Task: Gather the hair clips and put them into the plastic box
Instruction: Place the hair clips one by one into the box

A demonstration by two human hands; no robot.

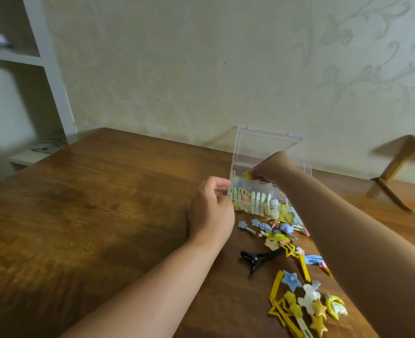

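Loose hair clips (296, 303) lie on the table (104, 215) in front of the plastic box (257, 193). Right hand (272, 169) pinches a yellow star clip (247, 175) over the box; lower it fully before release. Left hand (211, 211), curled, steadies the box's left end.

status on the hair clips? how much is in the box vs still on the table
Partly done. The clear plastic box stands open and already holds a row of pale clips. In hand: the right hand pinches a yellow star clip over the box, while the left hand steadies its left end. Left: a scatter of clips on the wooden table, including a black clip.
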